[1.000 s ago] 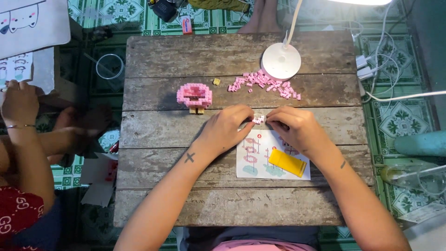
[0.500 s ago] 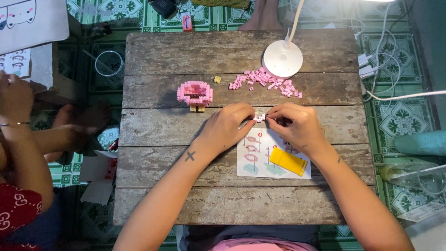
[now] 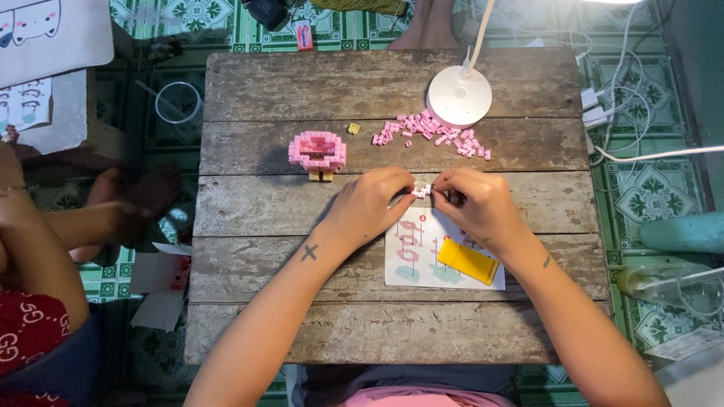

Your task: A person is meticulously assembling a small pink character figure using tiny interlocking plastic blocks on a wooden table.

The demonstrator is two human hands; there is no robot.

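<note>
Right now the small white-and-pink brick piece (image 3: 422, 191) sits pinched between the fingertips of the left hand (image 3: 372, 205) and right hand (image 3: 480, 207), both closed on it, above the printed instruction sheet (image 3: 422, 256) on the weathered wooden plank table (image 3: 377, 90). Compared with half a second ago, hands and piece have barely shifted.

You've got 1 wooden table (image 3: 249, 301), 1 white lamp base (image 3: 458, 96), 1 pink block figure (image 3: 317, 151), 1 loose-brick pile (image 3: 437, 134), 1 stray yellow brick (image 3: 353, 129), 1 instruction sheet (image 3: 411, 260), 1 yellow tool (image 3: 468, 261), 2 hands: left hand (image 3: 372, 205), right hand (image 3: 479, 207).
</note>
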